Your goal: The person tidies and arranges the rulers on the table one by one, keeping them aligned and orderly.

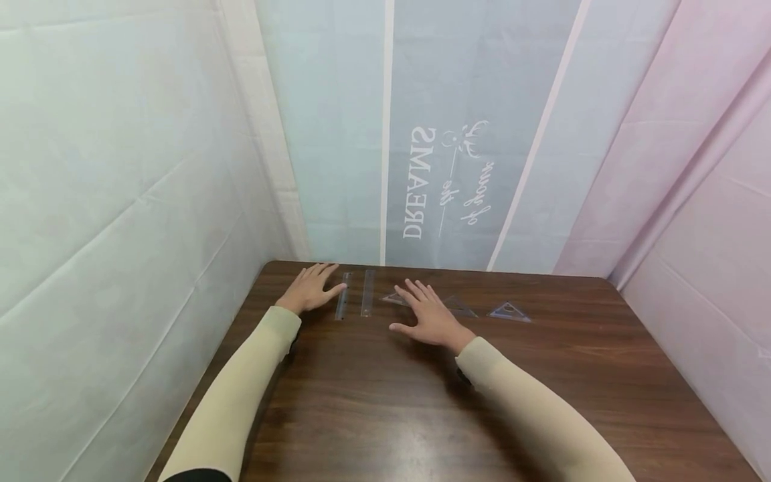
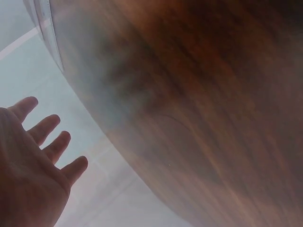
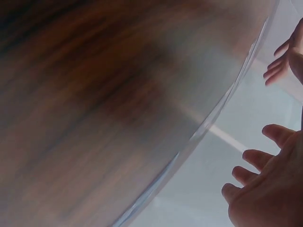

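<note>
Nearest, only bare dark wood of the worktop [image 1: 385, 402], with both beige sleeves running up it toward the far edge.

Further up, right hand [image 1: 429, 316] lying flat, grip released, fingers straight and slightly spread, tips at or just over the near corner of a clear set square [image 1: 394, 299]; cannot tell from the head view whether touching. Right wrist view confirms relaxed straight fingers [image 3: 251, 158], nothing pinched.

Toward the far left corner, left hand [image 1: 311, 288] likewise released and flat, thumb tip reaching the left of two clear rulers [image 1: 343, 304]; the second ruler [image 1: 367, 293] lies parallel just beside it, both pointing at the far edge. Left wrist view shows open fingers [image 2: 47, 130] holding nothing.

Right of the right hand, along the far edge: another set square [image 1: 460, 308], partly hidden by the fingers, then a bluish set square [image 1: 508, 311] lying apart.

Judging the step: picking up thin, flat, transparent plastic off smooth wood. Best done by pressing down with flat fingertips, sliding the piece to lift an edge, then pinching. Worth keeping neighbouring pieces undisturbed, hard to see as they are against the grain.
</note>
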A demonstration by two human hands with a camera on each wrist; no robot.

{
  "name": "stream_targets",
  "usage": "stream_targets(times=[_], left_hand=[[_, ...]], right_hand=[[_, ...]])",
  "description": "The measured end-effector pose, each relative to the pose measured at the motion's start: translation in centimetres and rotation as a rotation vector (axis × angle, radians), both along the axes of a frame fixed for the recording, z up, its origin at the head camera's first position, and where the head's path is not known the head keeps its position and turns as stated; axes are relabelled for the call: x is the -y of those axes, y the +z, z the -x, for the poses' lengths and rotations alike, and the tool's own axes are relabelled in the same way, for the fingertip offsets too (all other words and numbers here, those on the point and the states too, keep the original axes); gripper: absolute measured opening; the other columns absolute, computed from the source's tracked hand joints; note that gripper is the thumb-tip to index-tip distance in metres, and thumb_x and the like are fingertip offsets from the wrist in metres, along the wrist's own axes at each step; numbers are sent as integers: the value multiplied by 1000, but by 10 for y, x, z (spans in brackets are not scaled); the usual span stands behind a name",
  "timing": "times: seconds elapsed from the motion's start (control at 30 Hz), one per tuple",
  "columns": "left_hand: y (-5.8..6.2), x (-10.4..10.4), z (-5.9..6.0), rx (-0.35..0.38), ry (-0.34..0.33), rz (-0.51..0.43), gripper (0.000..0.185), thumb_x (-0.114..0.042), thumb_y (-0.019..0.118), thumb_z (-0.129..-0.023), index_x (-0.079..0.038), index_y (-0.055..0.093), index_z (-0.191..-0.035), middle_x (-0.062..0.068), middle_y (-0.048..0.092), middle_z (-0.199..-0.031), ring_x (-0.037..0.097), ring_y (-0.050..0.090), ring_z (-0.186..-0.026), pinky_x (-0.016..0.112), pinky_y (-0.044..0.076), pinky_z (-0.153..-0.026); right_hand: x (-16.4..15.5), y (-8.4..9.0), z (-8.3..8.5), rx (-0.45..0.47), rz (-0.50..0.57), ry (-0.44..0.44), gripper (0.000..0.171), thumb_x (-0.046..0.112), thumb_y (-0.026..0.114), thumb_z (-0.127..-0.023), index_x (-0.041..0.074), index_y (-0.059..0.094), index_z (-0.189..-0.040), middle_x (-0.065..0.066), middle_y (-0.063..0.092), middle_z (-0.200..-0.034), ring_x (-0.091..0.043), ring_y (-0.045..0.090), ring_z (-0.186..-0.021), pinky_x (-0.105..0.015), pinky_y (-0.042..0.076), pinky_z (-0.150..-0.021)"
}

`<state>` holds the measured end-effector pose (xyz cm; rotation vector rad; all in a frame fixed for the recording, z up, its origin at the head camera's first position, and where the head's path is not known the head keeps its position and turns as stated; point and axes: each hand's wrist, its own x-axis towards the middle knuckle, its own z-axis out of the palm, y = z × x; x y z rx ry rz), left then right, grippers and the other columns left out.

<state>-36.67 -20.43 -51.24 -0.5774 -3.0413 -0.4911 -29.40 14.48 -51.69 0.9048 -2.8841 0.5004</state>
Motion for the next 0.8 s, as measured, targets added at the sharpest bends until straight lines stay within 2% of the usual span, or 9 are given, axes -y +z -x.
stream_targets(times=[0.1, 0.27, 0.37, 0.57, 0.67, 0.8], left_hand=[[-1, -3, 3, -2, -3, 7, 84, -68, 43, -109, -14, 29, -171, 20, 29, -173, 44, 25, -160, 63, 11, -130], [1, -5, 5, 8, -14, -16, 80, -63, 47, -110, -12, 31, -170, 21, 31, -173, 47, 29, -158, 66, 22, -127], [1, -6, 6, 37, -16, -39, 78, -58, 50, -111, -11, 31, -170, 21, 31, -173, 47, 30, -157, 68, 27, -124], [-3, -5, 14, 90, -9, -76, 73, -53, 49, -113, -13, 30, -171, 21, 29, -173, 47, 30, -157, 69, 30, -121], [-6, -5, 17, 104, -12, -95, 70, -49, 50, -114, -12, 31, -170, 21, 30, -172, 46, 31, -157, 69, 31, -121], [-8, -5, 22, 105, -19, -104, 67, -45, 51, -114, -10, 34, -168, 22, 33, -171, 46, 33, -156, 68, 32, -121]], right_hand=[[11, 0, 1, 12, 7, 23, 97, 62, 71, -99, 13, 29, -171, -19, 19, -177, -42, 17, -163, -55, 10, -132], [32, 0, 4, 39, 23, 35, 98, 62, 72, -98, 14, 29, -171, -18, 21, -177, -39, 19, -164, -52, 14, -132], [43, -1, 6, 53, 29, 19, 97, 64, 71, -98, 14, 31, -170, -15, 25, -176, -37, 23, -163, -53, 22, -130], [66, -1, 9, 93, 93, -9, 89, 60, 72, -99, 13, 39, -167, -13, 34, -173, -35, 33, -158, -58, 34, -125], [76, -2, 11, 114, 130, 0, 85, 54, 74, -100, 11, 41, -166, -15, 39, -169, -36, 37, -156, -57, 37, -122], [86, -1, 13, 117, 130, 12, 80, 53, 72, -102, 9, 44, -163, -15, 45, -165, -34, 42, -153, -54, 41, -120]])
